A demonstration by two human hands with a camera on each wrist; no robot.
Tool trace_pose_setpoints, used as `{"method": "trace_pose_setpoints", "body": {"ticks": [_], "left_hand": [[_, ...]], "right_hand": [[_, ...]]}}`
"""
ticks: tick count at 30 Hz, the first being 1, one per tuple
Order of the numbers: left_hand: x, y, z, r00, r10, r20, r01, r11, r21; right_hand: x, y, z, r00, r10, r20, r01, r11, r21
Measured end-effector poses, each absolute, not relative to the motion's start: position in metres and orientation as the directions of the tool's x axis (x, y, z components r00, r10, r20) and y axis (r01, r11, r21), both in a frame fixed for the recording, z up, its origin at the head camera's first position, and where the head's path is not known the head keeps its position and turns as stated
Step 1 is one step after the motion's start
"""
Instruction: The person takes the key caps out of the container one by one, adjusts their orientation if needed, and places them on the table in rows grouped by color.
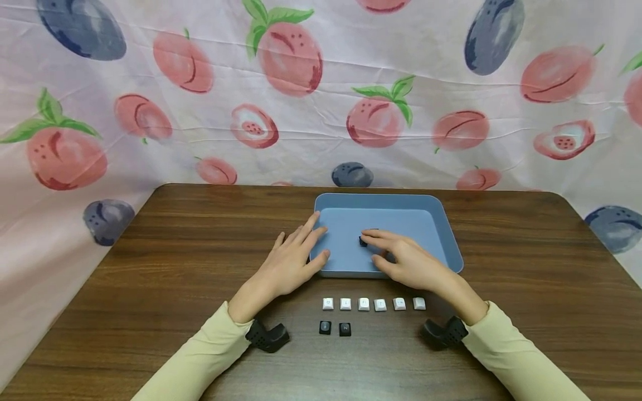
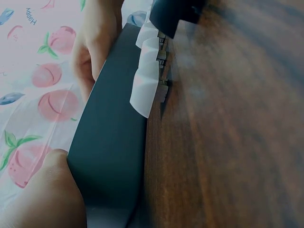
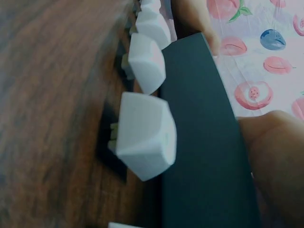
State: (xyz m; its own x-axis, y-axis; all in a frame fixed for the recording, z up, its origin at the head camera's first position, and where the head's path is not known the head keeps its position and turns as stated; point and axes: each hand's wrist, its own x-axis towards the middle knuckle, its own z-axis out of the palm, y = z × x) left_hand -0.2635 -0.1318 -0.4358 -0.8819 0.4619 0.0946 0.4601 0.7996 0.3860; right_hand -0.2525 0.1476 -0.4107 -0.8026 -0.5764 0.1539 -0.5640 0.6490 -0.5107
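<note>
A shallow blue tray point(image 1: 401, 201) stands on the wooden table. My left hand point(image 1: 288, 264) lies at its left side with fingers spread, the fingertips over the rim; in the left wrist view the thumb point(image 2: 54, 183) is against the tray's wall. Inside the tray, my right hand point(image 1: 408, 259) has its fingers bent loosely, thumb apart from them. A black keycap point(image 1: 363, 241) shows right at its fingertips, partly covered. The right wrist view shows the thumb side point(image 3: 273, 156) beside the tray wall, the fingertips hidden.
In front of the tray runs a row of several white keycaps point(image 1: 363, 304). Nearer to me are two black keycaps, one on the left point(image 1: 325, 327) and one on the right point(image 1: 345, 329). A fruit-patterned cloth point(image 1: 301, 139) hangs behind the table point(image 1: 225, 223).
</note>
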Motion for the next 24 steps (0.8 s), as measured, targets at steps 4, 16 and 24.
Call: {"method": "trace_pose_setpoints", "body": {"ticks": [4,16,24], "left_hand": [[-0.2637,-0.1311,-0.4359,-0.883,0.461,0.092,0.459,0.8,0.386],[-0.2632,-0.1317,-0.4347,-0.883,0.463,0.07,0.451,0.8,0.397],[-0.2634,-0.1319,-0.4349,-0.885,0.459,0.075,0.449,0.802,0.393]], "right_hand": [[-0.2555,0.146,-0.4124,-0.805,-0.575,0.143,-0.55,0.635,-0.542],[-0.2517,0.1464,-0.4184,-0.832,-0.517,0.202,-0.531,0.635,-0.561],[-0.2528,0.1464,-0.4168,-0.771,-0.617,0.158,-0.599,0.618,-0.509]]}}
